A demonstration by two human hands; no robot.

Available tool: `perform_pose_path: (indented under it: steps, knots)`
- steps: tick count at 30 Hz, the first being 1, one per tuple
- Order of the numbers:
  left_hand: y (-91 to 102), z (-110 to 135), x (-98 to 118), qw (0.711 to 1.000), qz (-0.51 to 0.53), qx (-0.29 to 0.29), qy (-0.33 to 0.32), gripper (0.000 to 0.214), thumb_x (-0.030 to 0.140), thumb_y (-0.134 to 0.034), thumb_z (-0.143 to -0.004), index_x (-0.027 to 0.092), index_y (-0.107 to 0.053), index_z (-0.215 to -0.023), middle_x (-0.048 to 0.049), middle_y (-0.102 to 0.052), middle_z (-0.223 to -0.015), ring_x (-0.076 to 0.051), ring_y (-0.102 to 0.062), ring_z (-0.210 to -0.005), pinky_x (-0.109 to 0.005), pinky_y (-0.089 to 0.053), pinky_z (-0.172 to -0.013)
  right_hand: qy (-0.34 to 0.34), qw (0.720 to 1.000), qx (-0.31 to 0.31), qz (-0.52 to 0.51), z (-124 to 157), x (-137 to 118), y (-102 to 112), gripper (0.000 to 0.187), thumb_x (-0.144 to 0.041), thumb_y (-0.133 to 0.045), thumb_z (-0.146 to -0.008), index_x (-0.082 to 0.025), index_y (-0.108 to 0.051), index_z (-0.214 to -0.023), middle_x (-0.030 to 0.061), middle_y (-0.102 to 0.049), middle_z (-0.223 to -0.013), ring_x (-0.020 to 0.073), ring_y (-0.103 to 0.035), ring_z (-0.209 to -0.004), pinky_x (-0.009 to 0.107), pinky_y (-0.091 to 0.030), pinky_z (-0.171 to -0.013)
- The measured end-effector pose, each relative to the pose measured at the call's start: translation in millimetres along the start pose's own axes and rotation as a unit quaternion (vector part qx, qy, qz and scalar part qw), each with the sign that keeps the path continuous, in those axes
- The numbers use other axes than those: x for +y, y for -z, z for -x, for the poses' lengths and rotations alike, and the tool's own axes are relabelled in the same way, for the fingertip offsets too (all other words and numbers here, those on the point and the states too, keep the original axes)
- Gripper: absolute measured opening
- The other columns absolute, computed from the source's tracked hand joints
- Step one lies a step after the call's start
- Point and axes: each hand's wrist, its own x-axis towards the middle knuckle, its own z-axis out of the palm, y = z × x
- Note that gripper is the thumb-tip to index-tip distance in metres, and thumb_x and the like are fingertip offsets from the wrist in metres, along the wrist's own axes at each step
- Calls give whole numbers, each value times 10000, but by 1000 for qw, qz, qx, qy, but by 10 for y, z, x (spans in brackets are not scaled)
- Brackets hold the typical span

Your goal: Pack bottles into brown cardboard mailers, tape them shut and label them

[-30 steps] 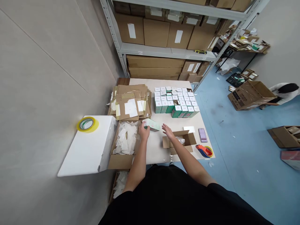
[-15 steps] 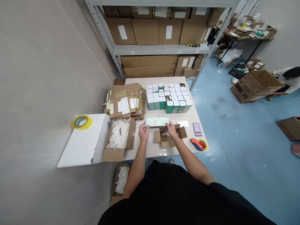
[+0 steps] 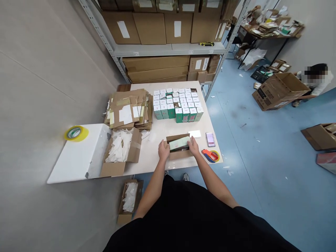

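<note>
A long pale green carton [image 3: 179, 143] lies in the mouth of a small open cardboard box [image 3: 180, 154] near the table's front edge. My left hand [image 3: 163, 152] is closed on the carton's left end. My right hand [image 3: 194, 147] is closed on its right end. Behind the box stands a block of several small green-and-white cartons [image 3: 177, 104]. A white card [image 3: 194, 134] and a purple pad [image 3: 210, 139] lie to the right of the box.
A red tape dispenser [image 3: 210, 155] sits at the table's front right corner. Flattened cardboard boxes [image 3: 128, 109] are stacked at the left, with a box of white filler bags [image 3: 119, 151] before them. Yellow tape roll [image 3: 76, 133] on a white board. Another person [image 3: 316, 78] crouches far right.
Both hands brought the pale green carton down and toward me, from above the table into the small cardboard box. The camera view shifted, so the table sits lower left.
</note>
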Motion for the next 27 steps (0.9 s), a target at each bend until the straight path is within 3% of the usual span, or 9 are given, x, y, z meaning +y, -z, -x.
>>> perform_pose_path:
  steps: [2,7,12,16,19,21,27]
  knots:
    - [-9,-33,-42,999,-21,-16,-30,656,318,-608,-944,175,-476,-1571,-141,-564,-1545,-298,-510,-1447,-422,-412,-1214,18,1000,1,11,14,-16,44,696,-453,-531,-941,-182,-456,-1578,128,-419,-1667,282,-336,-1581,504,-283,-1294]
    - [-119,-58,-136,980,-100,-129,-116,699,253,-692,-858,167,-523,-1530,-157,-553,-1547,-316,-484,-1464,-446,-375,-1243,64,998,-5,20,56,-68,148,650,-434,-505,-965,-238,-453,-1583,86,-450,-1651,268,-378,-1557,496,-341,-1268]
    - [-286,18,-249,962,-187,-177,-85,776,244,-800,-755,194,-567,-1494,-167,-382,-1674,-378,-323,-1565,-496,-293,-1281,72,989,-71,106,41,-69,100,604,-356,-541,-945,-220,-511,-1533,111,-580,-1528,275,-528,-1434,461,-435,-1202]
    - [-309,94,-314,952,-210,-214,-65,789,231,-817,-734,187,-575,-1483,-147,-180,-1759,-360,-229,-1609,-435,-314,-1274,105,950,-117,270,4,-117,-54,711,-203,-622,-869,-198,-478,-1566,124,-437,-1646,313,-423,-1496,463,-421,-1206]
    - [-290,119,-332,950,-207,-223,-67,737,231,-807,-759,181,-585,-1460,-141,-140,-1768,-330,-272,-1599,-397,-373,-1240,142,893,-186,385,-54,-176,-139,762,-79,-649,-795,-228,-531,-1532,92,-357,-1698,358,-367,-1501,476,-446,-1166]
    - [-278,122,-349,954,-194,-218,-69,703,234,-820,-762,193,-599,-1428,-128,-145,-1770,-315,-329,-1578,-376,-423,-1201,138,872,-206,422,-106,-195,-159,695,-55,-644,-793,-228,-603,-1465,104,-376,-1682,379,-410,-1446,483,-476,-1119]
    - [-255,159,-450,969,-135,-186,-85,227,270,-833,-804,207,-687,-967,-80,-187,-1764,-326,-543,-1424,-439,-528,-1083,153,902,-188,358,-215,-111,-44,662,-37,-663,-754,-192,-660,-1398,167,-529,-1487,367,-540,-1274,491,-498,-1094]
